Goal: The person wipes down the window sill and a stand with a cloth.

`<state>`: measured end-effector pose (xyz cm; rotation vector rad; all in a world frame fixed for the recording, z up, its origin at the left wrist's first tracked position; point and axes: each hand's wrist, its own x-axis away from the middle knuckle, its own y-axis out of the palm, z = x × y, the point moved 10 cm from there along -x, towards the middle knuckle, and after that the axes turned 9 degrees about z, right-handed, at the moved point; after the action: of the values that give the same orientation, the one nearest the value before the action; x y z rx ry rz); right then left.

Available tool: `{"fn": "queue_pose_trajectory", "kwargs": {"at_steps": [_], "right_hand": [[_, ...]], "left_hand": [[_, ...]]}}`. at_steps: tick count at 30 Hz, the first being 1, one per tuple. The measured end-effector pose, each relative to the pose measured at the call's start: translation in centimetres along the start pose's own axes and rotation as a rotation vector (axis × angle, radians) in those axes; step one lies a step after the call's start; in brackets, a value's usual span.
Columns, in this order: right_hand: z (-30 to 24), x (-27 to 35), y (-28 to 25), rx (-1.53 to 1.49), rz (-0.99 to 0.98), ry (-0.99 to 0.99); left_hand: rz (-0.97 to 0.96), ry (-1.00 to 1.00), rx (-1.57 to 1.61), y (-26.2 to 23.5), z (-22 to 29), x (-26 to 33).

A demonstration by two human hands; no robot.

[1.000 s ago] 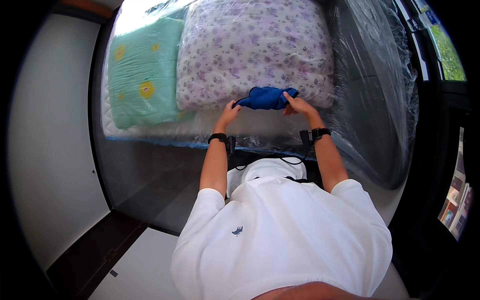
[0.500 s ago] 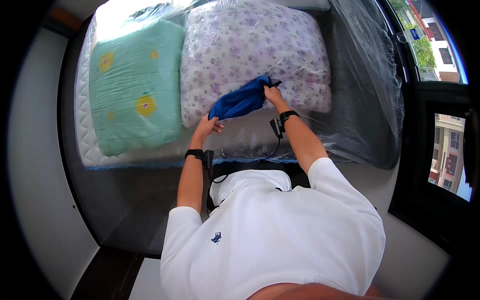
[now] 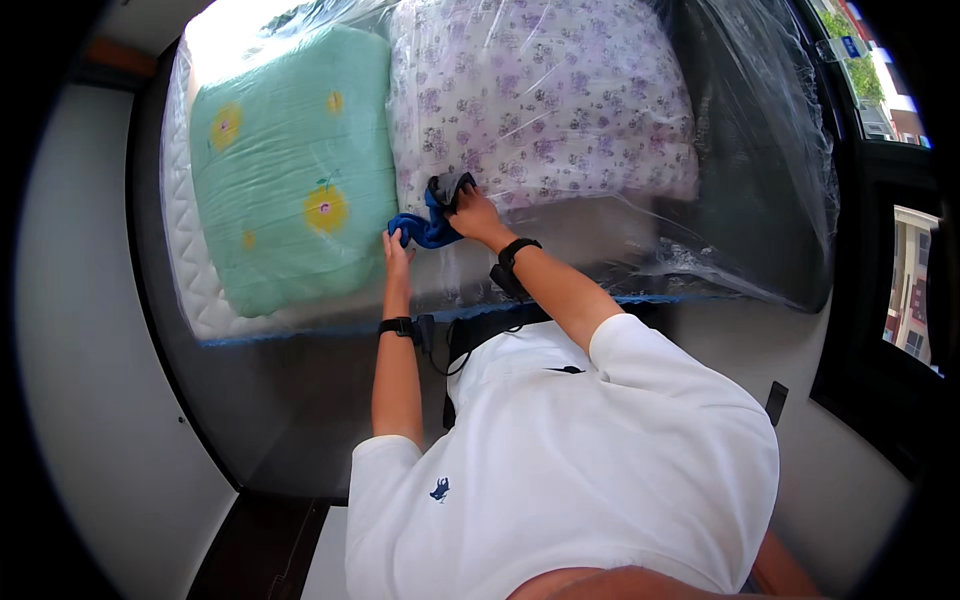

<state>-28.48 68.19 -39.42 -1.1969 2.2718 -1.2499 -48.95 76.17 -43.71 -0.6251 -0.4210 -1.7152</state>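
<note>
A blue piece of fabric (image 3: pixel 425 232) with a dark grey end is bunched up between my two hands, low over the near edge of the floral quilt; whether it is a garment I cannot make out. My left hand (image 3: pixel 397 252) grips its left end, with some fingers loosely extended. Closed around the dark end is my right hand (image 3: pixel 474 214), its fingertips partly hidden in the folds. Behind the cloth lies the white quilt with purple flowers (image 3: pixel 560 100), under clear plastic.
A green quilt with yellow flowers (image 3: pixel 290 170) lies left of the floral one. Both rest on a white mattress (image 3: pixel 200 290) covered by a clear plastic sheet (image 3: pixel 760 150) that bunches up at the right. A dark-framed window (image 3: pixel 868 250) stands on the right.
My right hand has swung left toward my left hand, and the blue cloth has gone from stretched out to bunched. My view has shifted slightly.
</note>
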Motion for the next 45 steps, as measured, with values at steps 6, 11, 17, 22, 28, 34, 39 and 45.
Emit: {"fn": "queue_pose_trajectory", "kwargs": {"at_steps": [6, 11, 17, 22, 28, 34, 39, 45], "right_hand": [[6.8, -2.4, -6.5, -0.218, 0.066, 0.205], [14.1, -3.6, -16.0, -0.142, 0.23, 0.446], [9.9, -10.3, -20.7, 0.227, 0.481, 0.214], [1.6, -8.9, -13.1, 0.316, 0.292, -0.156], [-3.0, -0.5, -3.0, 0.208, -0.108, -0.489], [-0.2, 0.3, -1.5, 0.068, -0.324, -0.477], [-2.2, -7.1, -14.4, -0.071, 0.341, -0.401], [1.2, -5.5, -10.9, 0.241, 0.143, -0.57]], "left_hand": [[-0.175, 0.371, -0.48, 8.0, 2.4, -2.3], [-0.296, 0.253, -0.827, 16.8, -1.4, 1.5], [-0.42, 0.31, -0.843, 20.5, -1.6, 3.8], [-0.221, 0.384, -0.818, 15.5, -1.0, 2.8], [-0.014, 0.365, -0.756, 9.2, -2.3, 2.0], [0.007, 0.298, -0.965, 9.0, -2.5, 3.6], [0.081, 0.575, -0.826, 12.1, 6.4, 5.1], [-0.023, 0.626, -1.092, 14.7, 5.8, 6.0]]}}
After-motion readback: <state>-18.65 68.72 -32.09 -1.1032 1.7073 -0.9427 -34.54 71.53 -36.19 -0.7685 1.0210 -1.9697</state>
